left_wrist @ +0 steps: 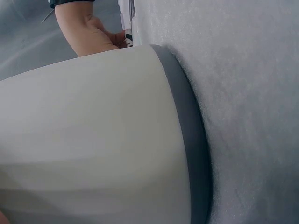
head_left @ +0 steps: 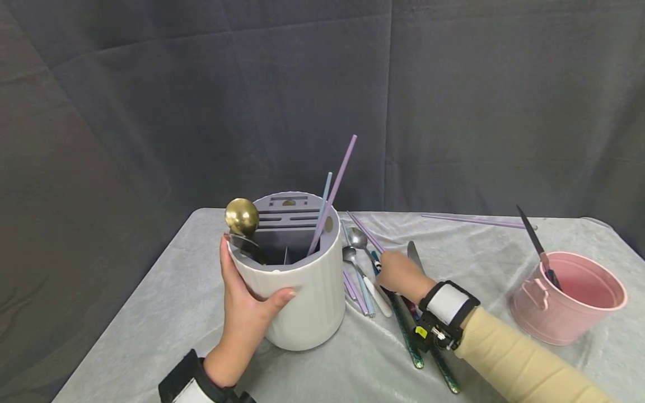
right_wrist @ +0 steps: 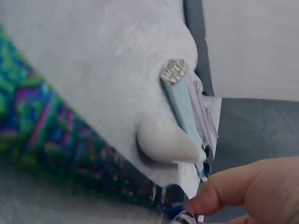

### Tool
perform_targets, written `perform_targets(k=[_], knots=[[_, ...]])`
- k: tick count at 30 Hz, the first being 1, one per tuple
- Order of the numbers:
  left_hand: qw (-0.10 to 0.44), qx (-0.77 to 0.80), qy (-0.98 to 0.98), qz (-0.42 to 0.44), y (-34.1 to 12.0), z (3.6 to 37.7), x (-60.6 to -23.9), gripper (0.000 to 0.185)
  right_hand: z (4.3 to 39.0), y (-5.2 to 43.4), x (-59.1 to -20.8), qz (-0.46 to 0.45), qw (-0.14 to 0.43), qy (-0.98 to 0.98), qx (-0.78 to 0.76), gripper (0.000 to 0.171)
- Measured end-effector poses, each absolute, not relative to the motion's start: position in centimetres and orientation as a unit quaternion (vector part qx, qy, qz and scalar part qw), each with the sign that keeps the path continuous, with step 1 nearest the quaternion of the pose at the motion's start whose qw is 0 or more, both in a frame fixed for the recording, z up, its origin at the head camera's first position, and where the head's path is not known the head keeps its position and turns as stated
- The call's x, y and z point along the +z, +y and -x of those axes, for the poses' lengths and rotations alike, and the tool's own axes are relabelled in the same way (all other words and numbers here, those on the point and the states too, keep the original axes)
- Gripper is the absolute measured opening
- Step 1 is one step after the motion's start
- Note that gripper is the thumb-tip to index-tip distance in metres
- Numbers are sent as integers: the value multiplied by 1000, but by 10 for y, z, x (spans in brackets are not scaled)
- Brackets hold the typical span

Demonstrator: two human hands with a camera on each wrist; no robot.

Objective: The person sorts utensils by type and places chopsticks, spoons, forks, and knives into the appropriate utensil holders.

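My left hand (head_left: 247, 313) grips the white utensil holder (head_left: 312, 302), thumb across its front and fingers round its left side. A gold ladle-like bowl (head_left: 242, 216) and a dark metal utensil head (head_left: 244, 244) stick out above that hand. A purple chopstick (head_left: 336, 187) and a blue chopstick (head_left: 324, 200) lean in the holder's right side. My right hand (head_left: 403, 274) reaches down among loose cutlery, pinching a dark handle with pale bands (right_wrist: 182, 215) between thumb and fingers; which utensil it belongs to I cannot tell. Close by lies a shimmering green handle (right_wrist: 70, 126).
Two spoons, one with a white handle (head_left: 378, 296), lie beside several chopsticks. A knife (head_left: 414, 254) lies past my right hand. Farther back are purple chopsticks (head_left: 473, 221). At the right, a pink bucket (head_left: 549, 319) holds a dark-bladed knife (head_left: 531, 232).
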State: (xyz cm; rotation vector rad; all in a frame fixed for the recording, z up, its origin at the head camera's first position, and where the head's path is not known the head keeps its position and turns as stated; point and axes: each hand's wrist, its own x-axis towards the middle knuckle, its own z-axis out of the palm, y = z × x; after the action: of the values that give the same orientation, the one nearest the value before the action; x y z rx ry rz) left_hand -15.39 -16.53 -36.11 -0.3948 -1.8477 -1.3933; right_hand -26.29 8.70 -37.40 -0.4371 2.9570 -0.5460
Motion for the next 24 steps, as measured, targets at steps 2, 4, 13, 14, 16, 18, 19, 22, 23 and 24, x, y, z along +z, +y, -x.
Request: perform_targets(k=[2,4,13,14,16,18,19,22,23,24], knots=[[387,-545,-727,153,-165,154,-361,126,264,90,-373,145,48,970,-188,27],[387,-543,-730,151,-165,153,-361,127,265,93,-372,148,45,968,-199,29],[385,-546,-729,150,-165,153,-362,127,266,101,-358,154,14,950,-270,23],[385,-548,-727,151,-165,153,-362,127,265,102,-356,159,9,947,-281,16],[386,-548,-727,152,-165,153,-362,126,263,102,-352,166,3,938,-304,8],[386,-547,-727,151,-165,153,-362,127,260,101,-347,172,-1,929,-327,25],[387,-547,-726,153,-165,153,-362,126,258,101,-344,178,-6,925,-335,30],[386,-549,-725,154,-165,153,-361,126,252,101,-336,192,-18,915,-355,37],[386,-549,-725,154,-165,153,-361,126,249,102,-334,194,-20,911,-364,36],[386,-549,-725,153,-165,153,-361,126,247,102,-331,194,-20,907,-374,35]])
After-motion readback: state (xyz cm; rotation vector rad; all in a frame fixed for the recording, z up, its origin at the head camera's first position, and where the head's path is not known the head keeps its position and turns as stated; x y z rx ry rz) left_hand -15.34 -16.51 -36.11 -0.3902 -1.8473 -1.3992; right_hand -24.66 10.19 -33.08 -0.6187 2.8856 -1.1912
